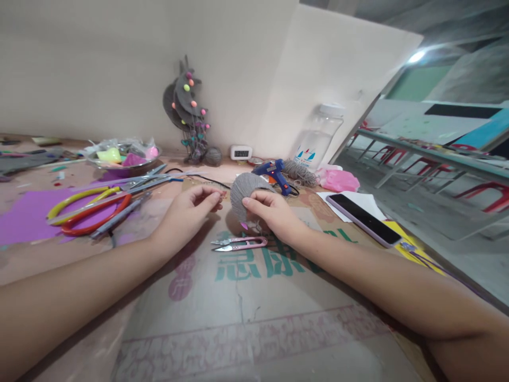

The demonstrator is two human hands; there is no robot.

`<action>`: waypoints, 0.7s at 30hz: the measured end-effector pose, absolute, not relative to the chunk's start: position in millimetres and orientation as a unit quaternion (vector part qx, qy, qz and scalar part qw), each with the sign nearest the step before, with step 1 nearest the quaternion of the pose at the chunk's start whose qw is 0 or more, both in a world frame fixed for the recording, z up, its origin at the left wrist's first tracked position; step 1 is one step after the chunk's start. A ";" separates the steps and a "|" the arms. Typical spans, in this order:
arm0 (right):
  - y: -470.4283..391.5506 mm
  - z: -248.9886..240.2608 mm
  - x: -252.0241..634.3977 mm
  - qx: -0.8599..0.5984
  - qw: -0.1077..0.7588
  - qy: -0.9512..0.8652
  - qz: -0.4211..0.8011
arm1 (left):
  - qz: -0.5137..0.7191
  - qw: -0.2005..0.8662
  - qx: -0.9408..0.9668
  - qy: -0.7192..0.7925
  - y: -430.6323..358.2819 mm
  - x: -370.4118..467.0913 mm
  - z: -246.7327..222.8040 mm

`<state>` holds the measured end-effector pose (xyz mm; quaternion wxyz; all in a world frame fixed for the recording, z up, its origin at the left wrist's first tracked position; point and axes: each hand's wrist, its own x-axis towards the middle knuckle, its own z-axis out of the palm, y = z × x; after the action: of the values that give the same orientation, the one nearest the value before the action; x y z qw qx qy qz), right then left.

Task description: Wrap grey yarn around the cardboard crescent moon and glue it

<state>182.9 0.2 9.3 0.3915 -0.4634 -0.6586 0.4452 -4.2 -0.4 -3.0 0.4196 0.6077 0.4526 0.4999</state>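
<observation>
R hand (276,209) clamped on gray yarn-wrapped crescent (242,192), thumb on near face, over printed cardboard (199,329). L hand (194,208) just beside it, not touching; thumb & fingertips close tog., can't tell if they pinch anything. 1 pr. pink-handled thread snips (260,242) on cardboard, just in front of crescent. Blue glue gun (274,171) behind R hand, w/ digital timer (240,153) farther back nr. wall. Black-screened phone (363,217) off to R.
</observation>
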 end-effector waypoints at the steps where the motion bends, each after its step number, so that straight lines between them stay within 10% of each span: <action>1: -0.1 9.7 182.8 -0.461 0.393 -0.660 0.443 | 0.509 0.431 0.597 0.446 1.2 -4.6 -4.2; 21: -1.1 6.1 184.3 -0.406 0.317 -0.788 0.338 | 0.464 0.408 0.641 0.456 -1.2 -4.2 1.0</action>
<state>184.3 -1.1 6.1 0.3174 -0.4056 -0.7878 0.3378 -4.2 -1.2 1.0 0.4082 0.6407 0.4560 0.4637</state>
